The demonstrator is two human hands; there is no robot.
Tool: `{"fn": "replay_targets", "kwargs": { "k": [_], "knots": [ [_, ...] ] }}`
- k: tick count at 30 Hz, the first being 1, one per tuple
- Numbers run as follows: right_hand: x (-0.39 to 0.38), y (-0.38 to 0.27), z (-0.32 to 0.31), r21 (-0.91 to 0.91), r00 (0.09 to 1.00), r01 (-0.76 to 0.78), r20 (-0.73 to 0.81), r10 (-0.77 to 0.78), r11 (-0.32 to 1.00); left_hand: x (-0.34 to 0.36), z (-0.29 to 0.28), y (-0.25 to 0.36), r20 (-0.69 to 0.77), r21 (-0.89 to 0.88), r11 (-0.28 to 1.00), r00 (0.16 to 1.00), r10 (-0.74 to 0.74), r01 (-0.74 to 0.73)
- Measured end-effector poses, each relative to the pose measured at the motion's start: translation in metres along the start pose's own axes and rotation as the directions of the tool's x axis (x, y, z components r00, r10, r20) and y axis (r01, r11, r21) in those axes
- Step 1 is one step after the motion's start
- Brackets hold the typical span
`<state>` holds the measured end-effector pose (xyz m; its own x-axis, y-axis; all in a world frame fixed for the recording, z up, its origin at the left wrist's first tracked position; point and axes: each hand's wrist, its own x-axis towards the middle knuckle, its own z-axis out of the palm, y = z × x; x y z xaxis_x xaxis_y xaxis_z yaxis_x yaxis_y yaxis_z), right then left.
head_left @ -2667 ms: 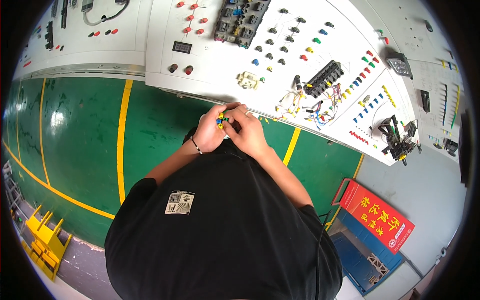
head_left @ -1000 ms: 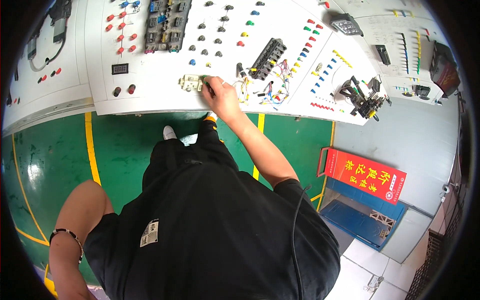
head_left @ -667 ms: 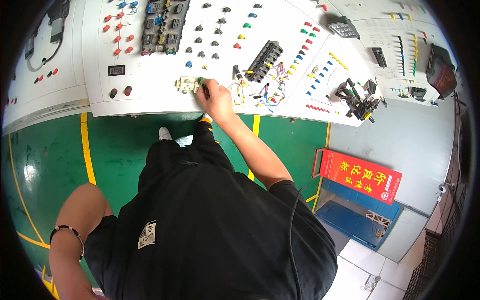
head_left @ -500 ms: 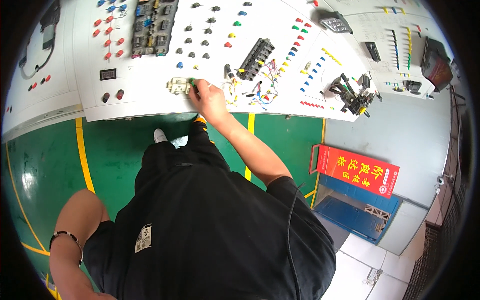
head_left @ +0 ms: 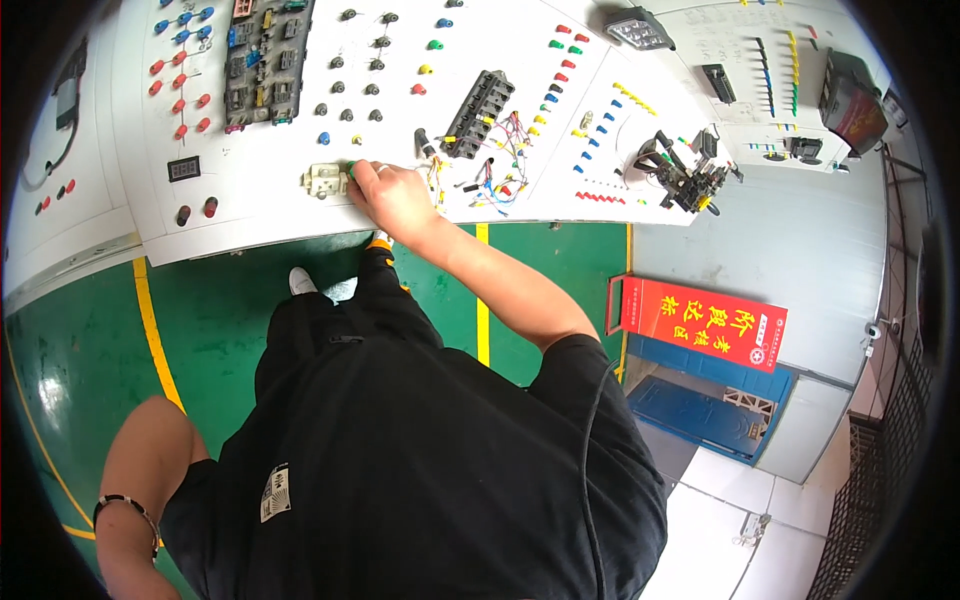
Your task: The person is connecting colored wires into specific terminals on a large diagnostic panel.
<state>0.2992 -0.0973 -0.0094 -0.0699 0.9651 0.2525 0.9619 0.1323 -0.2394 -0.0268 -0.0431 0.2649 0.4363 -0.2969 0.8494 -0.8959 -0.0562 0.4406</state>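
Resting at the near edge of the white panel (head_left: 265,208), the right hand (head_left: 393,202) has its thumb and fingers bunched at a green terminal (head_left: 353,168), which shows at the fingertips. The fingers cover most of it, so whether they clasp it or merely press against it cannot be told. The terminal lies just beside the right end of the cream connector block (head_left: 325,181). To the right of the hand are a black slotted connector (head_left: 478,113) and a tangle of coloured wires (head_left: 505,165); to the left, a small display (head_left: 184,168). The left hand is out of view, with the left forearm (head_left: 125,500) hanging at the lower left and wearing a bracelet. Compared with the earliest frame, where both hands meet at the waist around small coloured plugs, the right hand is now at the panel and the left arm is lowered. Compared with half a second ago, the right hand remains at the terminal, while the panel sits farther left in view.
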Motion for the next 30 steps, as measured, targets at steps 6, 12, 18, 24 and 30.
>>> {"fn": "replay_targets", "kwargs": {
  "k": [6, 12, 18, 24, 30],
  "knots": [
    [0.01, -0.004, -0.019, -0.095, 0.982, 0.18, 0.082, -0.173, 0.979, -0.023, 0.006, 0.004, -0.059, -0.233, 0.971, 0.998, 0.037, -0.05],
    [0.013, -0.008, -0.018, -0.123, 0.961, 0.165, 0.243, -0.131, 0.979, -0.155, 0.045, -0.082, -0.823, -0.38, 0.838, 0.27, -0.5, 0.392],
    [0.011, 0.003, -0.016, -0.11, 0.969, 0.211, 0.156, -0.193, 0.971, -0.207, 0.139, -0.162, -0.51, -0.856, 0.455, -0.249, -0.824, 0.247],
    [0.01, 0.017, -0.017, -0.058, 0.942, 0.333, -0.031, -0.335, 0.941, -0.201, 0.144, -0.16, -0.452, -0.874, 0.387, -0.197, -0.87, 0.295],
    [0.011, 0.021, -0.019, -0.076, 0.928, 0.373, 0.041, -0.371, 0.925, -0.181, 0.125, -0.164, -0.528, -0.823, 0.441, -0.193, -0.827, 0.358]
  ]
}}
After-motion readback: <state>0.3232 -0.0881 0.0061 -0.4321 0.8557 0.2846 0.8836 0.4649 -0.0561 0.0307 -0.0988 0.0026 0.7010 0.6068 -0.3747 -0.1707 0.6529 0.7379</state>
